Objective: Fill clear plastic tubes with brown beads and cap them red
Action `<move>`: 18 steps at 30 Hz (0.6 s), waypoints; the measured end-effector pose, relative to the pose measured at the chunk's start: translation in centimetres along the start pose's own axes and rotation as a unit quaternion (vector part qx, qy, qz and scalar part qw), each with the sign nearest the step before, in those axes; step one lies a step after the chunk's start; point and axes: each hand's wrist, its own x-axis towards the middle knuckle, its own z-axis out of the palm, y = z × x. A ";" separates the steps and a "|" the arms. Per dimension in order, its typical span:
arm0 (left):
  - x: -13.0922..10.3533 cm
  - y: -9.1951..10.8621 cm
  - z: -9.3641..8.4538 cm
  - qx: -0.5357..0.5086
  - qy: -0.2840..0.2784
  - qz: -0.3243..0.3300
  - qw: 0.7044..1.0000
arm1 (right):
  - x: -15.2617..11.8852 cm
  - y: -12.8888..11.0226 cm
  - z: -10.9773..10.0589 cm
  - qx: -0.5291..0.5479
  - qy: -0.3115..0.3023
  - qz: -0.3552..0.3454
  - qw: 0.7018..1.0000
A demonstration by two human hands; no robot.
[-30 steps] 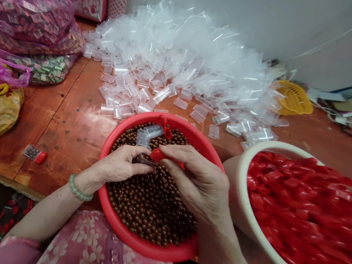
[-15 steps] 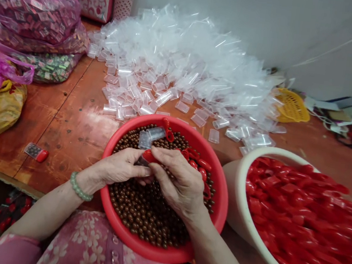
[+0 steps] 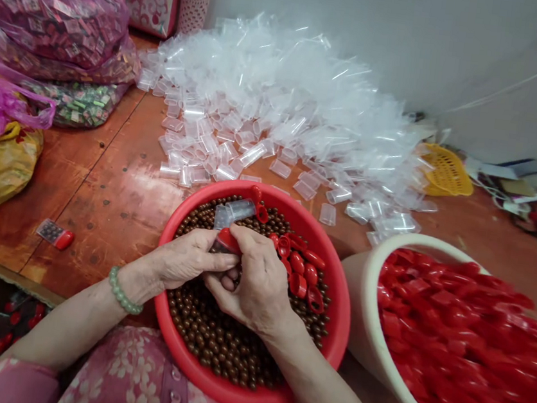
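My left hand (image 3: 187,260) grips a small clear plastic container with a red cap (image 3: 228,241) on top, tilted over the basin. My right hand (image 3: 261,285) closes round the same container from the other side, its index finger against the cap and its thumb lower down. Fingers cover most of the container's body. Beneath both hands, a red basin (image 3: 336,338) is filled with shiny brown balls (image 3: 227,349). Clear empty containers (image 3: 241,209) lie on the balls behind my hands. Loose red caps (image 3: 297,264) lie on them at the right.
A cream bucket (image 3: 373,284) full of red caps stands right of the basin. Clear containers (image 3: 281,93) are heaped along the wall, near a yellow basket (image 3: 447,173). A filled, capped container (image 3: 55,233) lies on the table at left, before pink bags (image 3: 66,17).
My right hand has shifted left and its thumb has dropped from the cap to lower on the container. The cap now sits upright on the container in my left hand.
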 end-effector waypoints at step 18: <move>-1.5 0.6 1.2 0.049 0.158 0.084 0.983 | 0.2 -0.6 -1.1 0.086 -0.118 -0.054 0.988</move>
